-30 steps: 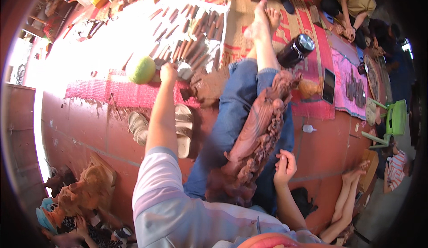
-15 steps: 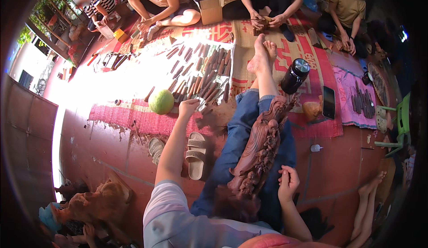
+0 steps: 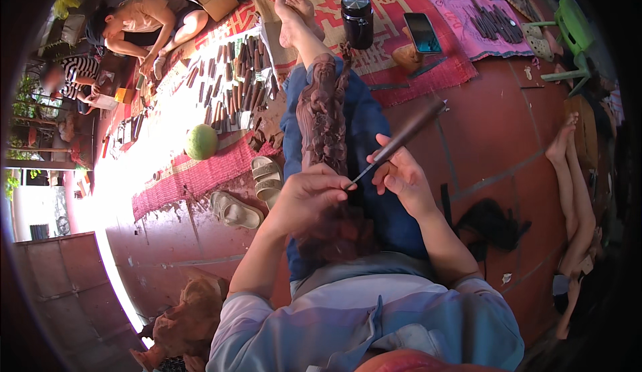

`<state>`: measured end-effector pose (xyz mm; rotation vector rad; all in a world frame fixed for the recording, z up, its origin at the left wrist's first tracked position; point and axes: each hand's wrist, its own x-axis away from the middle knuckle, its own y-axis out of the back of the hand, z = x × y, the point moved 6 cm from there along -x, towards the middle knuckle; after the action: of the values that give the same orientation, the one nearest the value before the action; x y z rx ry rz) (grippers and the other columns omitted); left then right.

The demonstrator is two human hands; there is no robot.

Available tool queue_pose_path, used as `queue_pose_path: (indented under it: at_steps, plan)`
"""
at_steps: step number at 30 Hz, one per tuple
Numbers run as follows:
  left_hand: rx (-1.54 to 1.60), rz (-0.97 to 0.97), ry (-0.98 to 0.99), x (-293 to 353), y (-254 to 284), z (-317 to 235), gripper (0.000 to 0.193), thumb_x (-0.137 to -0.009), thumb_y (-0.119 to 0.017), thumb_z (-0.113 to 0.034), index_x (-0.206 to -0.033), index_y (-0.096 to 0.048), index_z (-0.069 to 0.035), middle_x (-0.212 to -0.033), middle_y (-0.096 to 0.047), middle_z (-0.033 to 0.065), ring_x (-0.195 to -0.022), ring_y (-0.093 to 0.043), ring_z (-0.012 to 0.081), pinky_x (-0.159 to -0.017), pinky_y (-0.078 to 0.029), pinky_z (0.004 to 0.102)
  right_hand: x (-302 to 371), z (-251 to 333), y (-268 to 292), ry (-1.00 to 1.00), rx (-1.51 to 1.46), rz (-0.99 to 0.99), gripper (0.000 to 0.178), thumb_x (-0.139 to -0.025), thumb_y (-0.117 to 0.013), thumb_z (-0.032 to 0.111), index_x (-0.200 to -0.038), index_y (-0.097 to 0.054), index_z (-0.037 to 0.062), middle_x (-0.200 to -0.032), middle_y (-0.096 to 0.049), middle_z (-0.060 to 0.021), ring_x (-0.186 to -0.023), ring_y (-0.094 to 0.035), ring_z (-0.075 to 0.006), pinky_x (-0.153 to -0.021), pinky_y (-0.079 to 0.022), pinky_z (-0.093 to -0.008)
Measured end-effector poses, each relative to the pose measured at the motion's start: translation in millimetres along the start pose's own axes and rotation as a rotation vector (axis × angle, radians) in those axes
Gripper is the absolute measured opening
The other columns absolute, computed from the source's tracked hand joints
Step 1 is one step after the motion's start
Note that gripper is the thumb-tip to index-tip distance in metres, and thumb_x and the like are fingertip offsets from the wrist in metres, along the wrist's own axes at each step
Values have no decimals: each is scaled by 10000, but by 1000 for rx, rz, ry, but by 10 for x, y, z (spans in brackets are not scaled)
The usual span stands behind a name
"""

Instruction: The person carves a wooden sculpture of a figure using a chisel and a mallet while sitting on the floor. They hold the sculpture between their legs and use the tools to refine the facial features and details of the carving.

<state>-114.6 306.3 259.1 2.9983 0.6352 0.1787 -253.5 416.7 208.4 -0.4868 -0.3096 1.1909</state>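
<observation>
A carved wooden figure [image 3: 321,121] of dark reddish-brown wood lies along my legs, its lower end blurred in my lap. Above it slants a carving chisel [image 3: 409,133] with a long brown handle and a thin metal shank. My left hand [image 3: 313,195] pinches the chisel near its tip, so the cutting end is hidden. Around the base of the handle are the loosely curled fingers of my right hand [image 3: 403,176], steadying it. Several similar carving tools [image 3: 235,81] lie in rows on a white cloth beyond my left side.
A green round fruit [image 3: 201,142] and sandals [image 3: 237,210] are at left. A black flask [image 3: 358,21], a phone [image 3: 422,33] and a pink cloth [image 3: 461,11] with more tools lie ahead right. People sit nearby; a carved wooden piece [image 3: 190,318] stands lower left.
My left hand has come back from beside the tool rows to above my lap, and a chisel is now in it. My right hand has risen to the handle. The view has swung right.
</observation>
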Motion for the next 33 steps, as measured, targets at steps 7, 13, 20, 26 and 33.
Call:
queue_pose_path:
  at_steps: [7, 13, 20, 26, 33]
  plan:
    - [-403, 93, -48, 105, -316, -220, 163, -759, -685, -62, -920, -699, -42, -865, -622, 85, -798, -609, 206, -720, -475, 289, 256, 112, -103, -62, 13, 148, 197, -910, -591, 154, -997, -558, -19, -1062, -578, -143, -885, -611, -156, -769, -539, -295]
    - [-588, -654, -129, 82, 421, 156, 666, -754, -751, -225, -1312, -447, -24, -1161, -553, 160, -1009, -567, 256, -857, -447, 341, 309, 206, 240, -7, 117, -136, 149, -875, -626, 93, -912, -560, -37, -997, -626, -185, -865, -658, -200, -774, -571, -320]
    - [-23, -329, 474, -45, 412, 633, 980, -730, -769, -420, -1397, -241, 66, -1233, -498, 234, -1140, -508, 258, -955, -408, 356, 503, 152, 535, 58, 13, -359, 103, -854, -611, -19, -883, -514, 0, -974, -633, -186, -843, -670, -218, -770, -579, -331]
    - [14, -98, 643, -198, 443, 778, 968, -716, -744, -484, -1370, -289, 67, -1271, -486, 191, -1155, -499, 248, -973, -391, 342, 585, 38, 463, 71, -12, -377, 106, -871, -604, 15, -895, -501, 27, -984, -637, -188, -818, -677, -208, -738, -582, -319]
    - [109, -100, 572, -238, 339, 780, 896, -725, -745, -438, -1364, -309, 12, -1263, -491, 152, -1143, -507, 235, -989, -399, 343, 604, 61, 390, 112, -107, -313, 79, -889, -585, 35, -903, -509, 55, -1033, -628, -201, -794, -681, -190, -692, -582, -293]
